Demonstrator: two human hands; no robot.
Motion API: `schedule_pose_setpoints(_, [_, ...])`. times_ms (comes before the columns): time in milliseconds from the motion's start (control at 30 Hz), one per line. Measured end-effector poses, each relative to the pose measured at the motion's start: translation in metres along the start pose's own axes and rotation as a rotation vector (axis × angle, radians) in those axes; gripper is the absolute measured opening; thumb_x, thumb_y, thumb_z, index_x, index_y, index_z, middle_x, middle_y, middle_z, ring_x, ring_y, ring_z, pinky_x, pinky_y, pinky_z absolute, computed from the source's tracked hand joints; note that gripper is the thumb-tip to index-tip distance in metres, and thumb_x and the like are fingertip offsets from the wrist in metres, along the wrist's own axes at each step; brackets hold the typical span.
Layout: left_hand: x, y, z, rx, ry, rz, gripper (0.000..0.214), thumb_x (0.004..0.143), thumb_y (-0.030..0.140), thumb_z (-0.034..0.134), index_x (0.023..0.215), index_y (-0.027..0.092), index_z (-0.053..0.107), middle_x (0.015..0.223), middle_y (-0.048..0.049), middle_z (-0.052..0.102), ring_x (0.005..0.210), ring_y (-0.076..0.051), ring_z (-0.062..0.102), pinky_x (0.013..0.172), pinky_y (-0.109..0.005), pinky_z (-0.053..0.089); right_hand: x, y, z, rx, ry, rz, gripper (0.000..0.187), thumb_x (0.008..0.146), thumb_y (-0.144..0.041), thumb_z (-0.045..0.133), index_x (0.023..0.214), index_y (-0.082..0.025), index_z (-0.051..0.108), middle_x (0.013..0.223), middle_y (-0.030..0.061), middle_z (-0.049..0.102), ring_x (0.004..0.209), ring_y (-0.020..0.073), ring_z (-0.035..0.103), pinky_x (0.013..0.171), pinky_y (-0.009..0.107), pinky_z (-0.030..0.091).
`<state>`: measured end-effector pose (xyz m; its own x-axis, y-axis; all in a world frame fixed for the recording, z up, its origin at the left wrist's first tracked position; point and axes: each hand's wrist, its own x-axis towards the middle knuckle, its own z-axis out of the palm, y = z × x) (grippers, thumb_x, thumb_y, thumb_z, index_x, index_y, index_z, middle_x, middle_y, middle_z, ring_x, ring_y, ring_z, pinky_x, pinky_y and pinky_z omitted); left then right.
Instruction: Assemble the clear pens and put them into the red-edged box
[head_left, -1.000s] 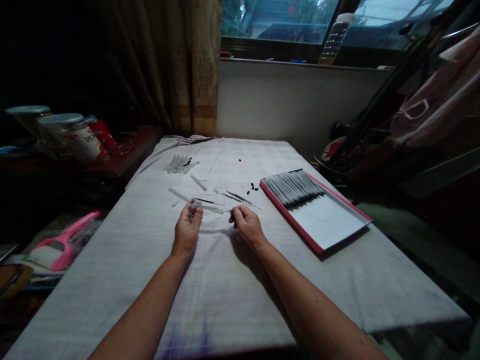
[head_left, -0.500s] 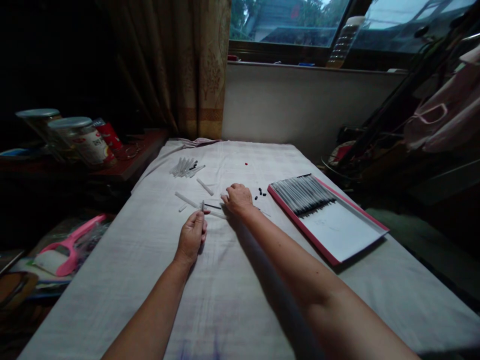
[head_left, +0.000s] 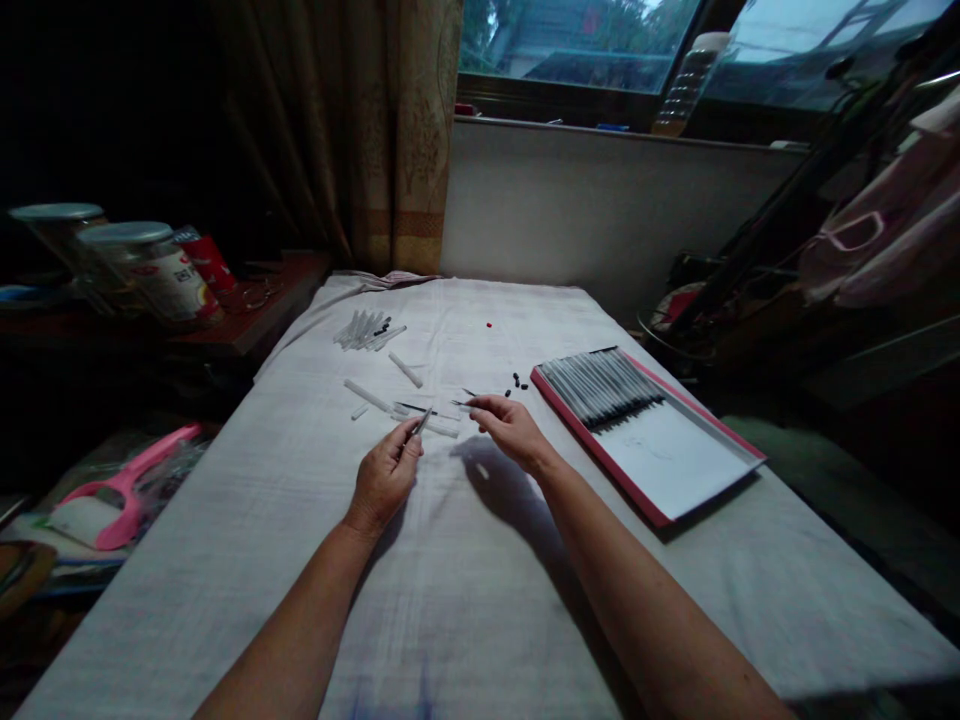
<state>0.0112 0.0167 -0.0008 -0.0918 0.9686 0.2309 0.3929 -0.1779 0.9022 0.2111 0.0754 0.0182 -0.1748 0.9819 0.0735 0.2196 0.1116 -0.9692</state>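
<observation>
My left hand [head_left: 384, 472] is closed, with a slim pen barrel [head_left: 424, 421] pinched between thumb and fingers, its tip pointing up and right. Facing it, my right hand [head_left: 510, 432] pinches a thin, dark-tipped piece [head_left: 460, 403] that looks like a pen refill; its rear part is hidden by the fingers. Just beyond my left hand lie a dark, slender refill [head_left: 415, 408] and loose clear tubes, one long tube [head_left: 367, 395] among them. Several small black caps [head_left: 517, 382] lie on the cloth past my right hand.
On the right, a red-edged box lid [head_left: 600, 455] holds a row of black-ended pens [head_left: 600, 385]. A pile of clear tubes [head_left: 364, 330] lies at the back left, and a red cap [head_left: 489, 324] at the back. Jars [head_left: 176, 285] stand on a side table.
My right hand has drawn back from the cloth and come up with the thin dark-tipped piece. My left hand has shifted slightly, and its barrel has gone from upright to tilted right.
</observation>
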Motion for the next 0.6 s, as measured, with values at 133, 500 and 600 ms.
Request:
schedule_pose_setpoints(133, [-0.006, 0.0, 0.002, 0.218, -0.093, 0.222, 0.029, 0.088, 0.035, 0.054, 0.111, 0.023, 0.067, 0.093, -0.0029, 0.073, 0.084, -0.017, 0.068, 0.077, -0.027, 0.052, -0.039, 0.005, -0.013, 0.168, 0.049, 0.061, 0.02, 0.07, -0.036, 0.065, 0.082, -0.019, 0.066, 0.07, -0.0021, 0.061, 0.058, 0.0107, 0.05, 0.057, 0.024, 0.041])
schedule_pose_setpoints(500, [-0.014, 0.003, 0.005, 0.36, -0.225, 0.44, 0.025, 0.094, 0.031, 0.05, 0.111, 0.024, 0.068, 0.095, -0.0034, 0.071, 0.086, -0.016, 0.067, 0.077, -0.027, 0.052, -0.055, 0.01, -0.014, 0.219, 0.099, 0.088, 0.035, 0.069, -0.052, 0.067, 0.067, -0.018, 0.061, 0.06, -0.0021, 0.056, 0.05, 0.0087, 0.044, 0.048, 0.022, 0.035])
schedule_pose_setpoints(600, [-0.014, 0.006, 0.006, 0.293, -0.208, 0.426, 0.026, 0.092, 0.032, 0.052, 0.11, 0.024, 0.069, 0.096, -0.0044, 0.072, 0.088, -0.017, 0.067, 0.08, -0.028, 0.052, -0.056, 0.01, -0.015, 0.259, 0.07, 0.108, 0.033, 0.068, -0.05, 0.069, 0.071, -0.018, 0.063, 0.064, -0.0016, 0.058, 0.052, 0.0084, 0.045, 0.046, 0.021, 0.033])
